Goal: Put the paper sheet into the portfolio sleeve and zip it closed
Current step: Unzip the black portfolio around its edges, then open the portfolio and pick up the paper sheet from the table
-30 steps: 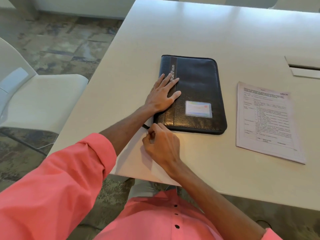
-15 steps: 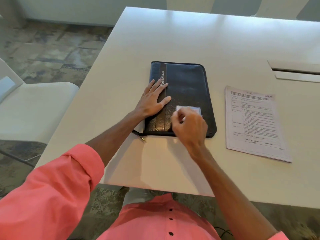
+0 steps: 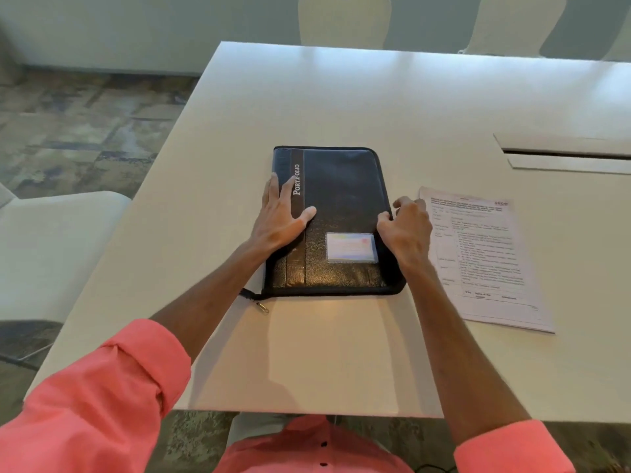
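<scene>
Head view: we rest our left hand [image 3: 278,216] flat, fingers straight, on the black leather zip portfolio [image 3: 345,186] lying on the white table [image 3: 307,97], while our right hand [image 3: 406,230] curls thumb and fingers round its right edge, the printed white paper sheet [image 3: 485,261] lying just beside it.

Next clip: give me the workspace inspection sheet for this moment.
Surface: white table, slot at far right.
Job's things: black portfolio lies closed, zip pull loose at its near-left corner; paper sheet flat to its right, outside.
Clutter: nothing seen.
Hands: left hand flat on the portfolio; right hand curled round its right edge.
Cables: nothing seen on the table.
Surroundings: white chair at left, patterned floor.
</scene>
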The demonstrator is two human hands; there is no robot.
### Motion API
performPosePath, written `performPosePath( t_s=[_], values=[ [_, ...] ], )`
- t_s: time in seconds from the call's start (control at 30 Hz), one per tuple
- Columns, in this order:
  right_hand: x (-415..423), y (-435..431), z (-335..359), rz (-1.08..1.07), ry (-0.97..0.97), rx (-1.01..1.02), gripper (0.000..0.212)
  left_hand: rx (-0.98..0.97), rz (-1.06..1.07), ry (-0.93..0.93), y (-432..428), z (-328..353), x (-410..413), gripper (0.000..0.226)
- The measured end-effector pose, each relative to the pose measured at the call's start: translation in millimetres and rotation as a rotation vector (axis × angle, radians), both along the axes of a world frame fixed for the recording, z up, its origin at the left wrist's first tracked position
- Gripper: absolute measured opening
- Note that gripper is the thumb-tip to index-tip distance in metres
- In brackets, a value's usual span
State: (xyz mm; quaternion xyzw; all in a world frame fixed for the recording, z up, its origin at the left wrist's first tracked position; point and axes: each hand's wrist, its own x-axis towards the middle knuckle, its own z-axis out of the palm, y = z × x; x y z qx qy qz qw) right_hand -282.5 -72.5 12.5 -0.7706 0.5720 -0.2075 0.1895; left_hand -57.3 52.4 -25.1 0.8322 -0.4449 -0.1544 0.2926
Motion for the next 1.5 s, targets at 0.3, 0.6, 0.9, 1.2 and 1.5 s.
performPosePath(
  t_s=[0.3, 0.6, 0.9, 1.2, 1.5],
  values=[
    [-6.9, -11.9, 8.2, -0.093, -0.123, 0.200, 0.020, -0.011, -0.030, -0.012, -4.2, 0.1, 0.8, 0.088],
    [-8.9, -15.5, 58.4, -0.061, -0.536, 0.403, 0.012, -0.032, -0.093, 0.010, -17.7, 27.3, -4.4, 0.092],
    [36.1, 17.5, 118.9, 0.210, -0.972, 0.640, 0.045, -0.355, -0.130, 0.339, -20.5, 164.2, -53.2, 0.088],
    [71.2, 55.0, 128.3, 0.594, -0.999, 0.574, 0.045, -0.284, -0.067, 0.322, 17.6, 214.2, -13.6, 0.075],
    [104.4, 71.0, 119.0, 0.751, -0.722, 0.392, 0.032, -0.243, 0.089, 0.259, 61.5, 225.3, 51.9, 0.074]
  ],
)
